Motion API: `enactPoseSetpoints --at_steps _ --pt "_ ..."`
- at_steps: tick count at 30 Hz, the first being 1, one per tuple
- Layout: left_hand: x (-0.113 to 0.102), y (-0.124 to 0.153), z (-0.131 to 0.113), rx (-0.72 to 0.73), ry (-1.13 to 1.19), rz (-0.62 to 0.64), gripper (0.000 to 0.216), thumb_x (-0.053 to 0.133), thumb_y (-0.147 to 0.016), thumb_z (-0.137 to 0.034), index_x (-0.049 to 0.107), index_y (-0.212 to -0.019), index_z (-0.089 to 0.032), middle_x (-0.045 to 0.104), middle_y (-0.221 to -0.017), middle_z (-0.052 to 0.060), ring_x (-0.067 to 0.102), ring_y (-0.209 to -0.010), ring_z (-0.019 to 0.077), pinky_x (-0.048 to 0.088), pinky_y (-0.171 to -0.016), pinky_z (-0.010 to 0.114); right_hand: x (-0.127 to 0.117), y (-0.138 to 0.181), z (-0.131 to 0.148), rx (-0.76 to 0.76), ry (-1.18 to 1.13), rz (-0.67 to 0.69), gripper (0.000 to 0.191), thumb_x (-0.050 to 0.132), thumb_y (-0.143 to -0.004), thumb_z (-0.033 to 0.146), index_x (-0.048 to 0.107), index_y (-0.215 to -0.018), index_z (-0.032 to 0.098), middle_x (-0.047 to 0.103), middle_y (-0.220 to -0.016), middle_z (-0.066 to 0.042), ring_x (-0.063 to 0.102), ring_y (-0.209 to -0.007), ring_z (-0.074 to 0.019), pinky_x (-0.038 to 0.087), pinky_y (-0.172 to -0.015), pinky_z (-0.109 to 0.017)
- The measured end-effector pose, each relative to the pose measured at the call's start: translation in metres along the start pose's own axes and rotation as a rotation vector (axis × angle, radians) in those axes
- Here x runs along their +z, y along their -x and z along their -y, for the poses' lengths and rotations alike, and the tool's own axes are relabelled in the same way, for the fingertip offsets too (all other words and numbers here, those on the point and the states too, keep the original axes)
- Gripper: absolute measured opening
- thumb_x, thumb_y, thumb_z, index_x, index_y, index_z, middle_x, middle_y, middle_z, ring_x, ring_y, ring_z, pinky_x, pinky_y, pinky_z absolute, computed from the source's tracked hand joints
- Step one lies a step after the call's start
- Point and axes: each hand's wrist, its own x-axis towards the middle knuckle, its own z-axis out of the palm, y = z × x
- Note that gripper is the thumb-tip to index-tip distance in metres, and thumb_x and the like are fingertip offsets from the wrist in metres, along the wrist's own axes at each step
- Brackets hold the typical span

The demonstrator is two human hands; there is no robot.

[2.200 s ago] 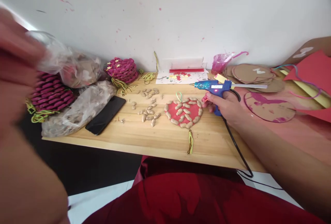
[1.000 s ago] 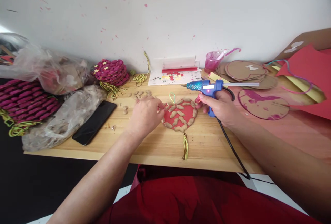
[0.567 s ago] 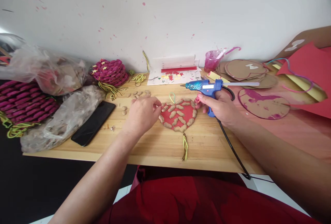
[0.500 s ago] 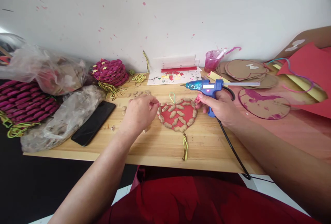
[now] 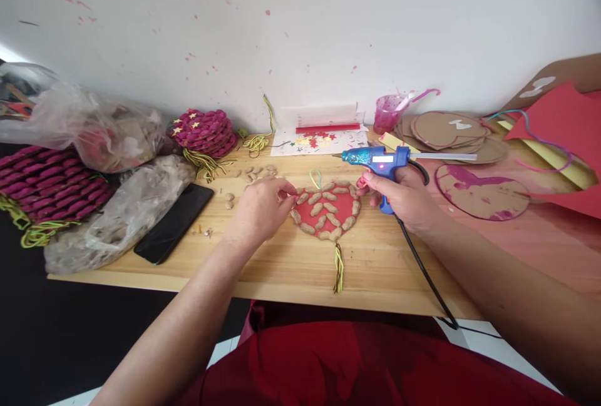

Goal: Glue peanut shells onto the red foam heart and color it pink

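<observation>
Your right hand [image 5: 407,196] is gripping a blue glue gun [image 5: 375,157], nozzle [image 5: 337,156] pointing left. Your left hand [image 5: 263,207] is curling at the left edge of the peanut-rimmed red heart [image 5: 346,204]; cannot tell if it is pinching anything. The heart is lying on the surface [image 5: 286,271], tassel [image 5: 339,270] trailing toward you, loose peanuts [image 5: 257,171] lying farther left.

Likely a craft workspace, glue gun [image 5: 370,157], cardboard cutouts [image 5: 441,131], pink-flecked wall [image 5: 310,24]
</observation>
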Motion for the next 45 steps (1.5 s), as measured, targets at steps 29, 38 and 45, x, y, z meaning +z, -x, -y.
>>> enactPoseSetpoints --at_steps 29,38,45 --pt "0.004 0.008 0.001 0.067 -0.001 0.033 0.029 0.066 -0.088 -0.020 0.069 -0.116 -0.023 0.075 -0.112 0.007 0.067 -0.108 0.0257 0.050 -0.098 0.042 -0.002 0.001 0.002 0.048 0.055 -0.069 0.031 0.079 -0.074 0.045 0.069 -0.087 0.019 0.072 -0.084 -0.005 0.060 -0.057 -0.0119 0.043 -0.042 -0.022" --pt "0.007 0.002 -0.007 0.070 -0.099 -0.011 0.014 0.065 -0.089 -0.022 0.075 -0.098 -0.024 0.075 -0.110 0.006 0.064 -0.109 0.0303 0.045 -0.095 0.048 0.000 0.002 -0.001 0.037 0.007 0.018 0.037 0.082 -0.072 0.050 0.067 -0.087 0.019 0.071 -0.079 -0.006 0.070 -0.074 -0.0212 0.052 -0.045 -0.025" --pt "0.009 0.001 -0.016 0.025 -0.181 -0.026 0.010 0.066 -0.089 -0.023 0.076 -0.091 -0.024 0.072 -0.106 0.009 0.060 -0.111 0.0330 0.042 -0.094 0.050 0.000 0.003 0.000 0.047 -0.015 0.028 0.035 0.085 -0.072 0.050 0.067 -0.083 0.022 0.070 -0.081 -0.007 0.070 -0.074 -0.0219 0.053 -0.047 -0.027"
